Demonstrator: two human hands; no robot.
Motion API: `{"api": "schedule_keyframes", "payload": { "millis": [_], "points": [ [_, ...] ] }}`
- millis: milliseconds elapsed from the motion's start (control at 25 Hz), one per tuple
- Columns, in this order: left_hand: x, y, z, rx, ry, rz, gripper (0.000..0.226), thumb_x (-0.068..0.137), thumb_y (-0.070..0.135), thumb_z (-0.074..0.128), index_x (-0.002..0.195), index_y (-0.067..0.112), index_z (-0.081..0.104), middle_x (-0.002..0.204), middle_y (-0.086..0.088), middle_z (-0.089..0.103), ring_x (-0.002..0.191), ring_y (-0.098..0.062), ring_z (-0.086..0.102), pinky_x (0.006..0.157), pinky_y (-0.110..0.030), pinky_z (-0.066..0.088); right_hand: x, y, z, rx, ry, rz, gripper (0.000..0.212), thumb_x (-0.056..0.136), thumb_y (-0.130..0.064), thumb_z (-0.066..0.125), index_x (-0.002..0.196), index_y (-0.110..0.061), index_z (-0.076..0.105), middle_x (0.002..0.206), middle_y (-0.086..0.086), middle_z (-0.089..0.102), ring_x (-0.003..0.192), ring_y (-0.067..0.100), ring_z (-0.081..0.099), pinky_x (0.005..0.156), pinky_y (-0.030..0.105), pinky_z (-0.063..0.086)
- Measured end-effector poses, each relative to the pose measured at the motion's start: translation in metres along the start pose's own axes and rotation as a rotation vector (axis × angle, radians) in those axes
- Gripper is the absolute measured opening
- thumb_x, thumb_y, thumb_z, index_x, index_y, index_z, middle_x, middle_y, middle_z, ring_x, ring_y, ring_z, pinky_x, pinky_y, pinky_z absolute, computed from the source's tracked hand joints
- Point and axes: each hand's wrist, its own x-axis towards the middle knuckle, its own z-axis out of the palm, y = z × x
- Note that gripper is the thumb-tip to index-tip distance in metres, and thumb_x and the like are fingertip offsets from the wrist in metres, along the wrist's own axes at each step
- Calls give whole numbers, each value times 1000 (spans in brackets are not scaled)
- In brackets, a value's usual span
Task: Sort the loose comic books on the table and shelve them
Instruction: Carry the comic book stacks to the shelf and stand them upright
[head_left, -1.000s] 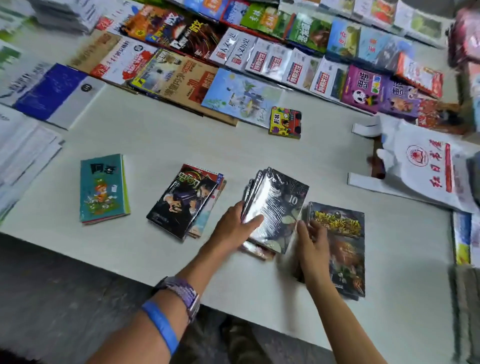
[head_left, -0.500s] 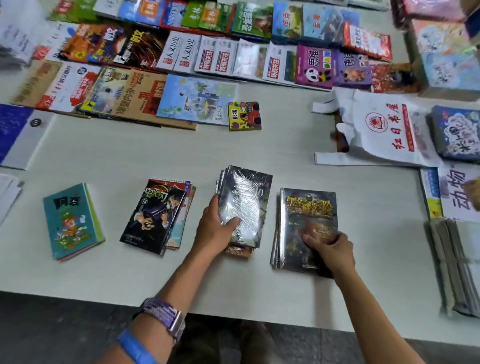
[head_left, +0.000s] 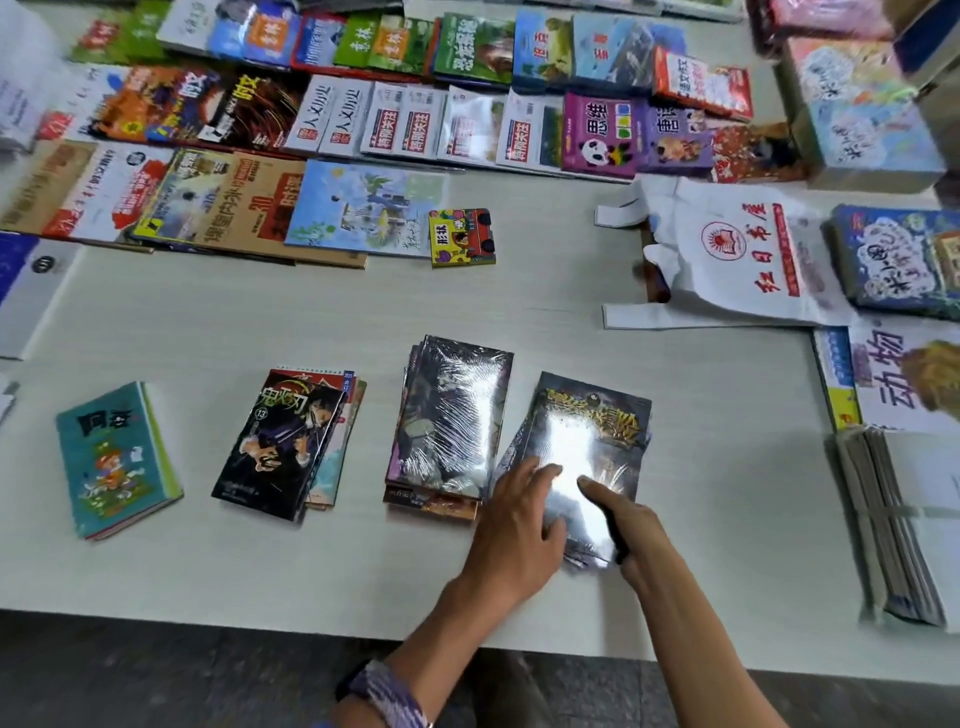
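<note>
The shrink-wrapped comic stack (head_left: 451, 415) had been released by the left hand (head_left: 511, 540), now laid flat beside the right hand (head_left: 631, 527) on the glossy dark comic stack (head_left: 587, 447) just right of it, neither hand closed.

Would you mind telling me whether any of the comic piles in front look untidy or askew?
Yes. The rightmost pile, under both hands, is fanned, its lower books sticking out at the left edge. The wrapped pile beside it sits skewed over an orange-edged book at its base. The teal book lies neatly.
</note>
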Motion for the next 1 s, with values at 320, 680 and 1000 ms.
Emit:
{"api": "schedule_keyframes", "payload": {
  "millis": [320,680,1000],
  "points": [
    [-8,3,-18,-143,-21,-118,51,94,29,53,143,23,45,146,9,45,132,-6,41,114,-30,37,-54,10,-36,64,-107,-164,68,52,-29,97,110,-2,71,98,22,77,85,41,75,61,39,62],
    [-22,28,-129,-818,-25,-414,57,57,57,86,108,47,62,104,9,76,93,-13,75,79,-30,59,-152,-43,-2,86,-436,-336,82,40,-33,100,113,-15,67,107,21,75,92,42,74,67,45,62],
    [-173,-62,-235,-1020,581,-559,63,47,45,92,105,48,67,108,10,76,105,-14,70,105,-44,47,-229,-14,201,-278,-863,-303,45,84,-38,67,117,-9,72,111,20,75,99,37,74,73,37,62]
  ]
}}
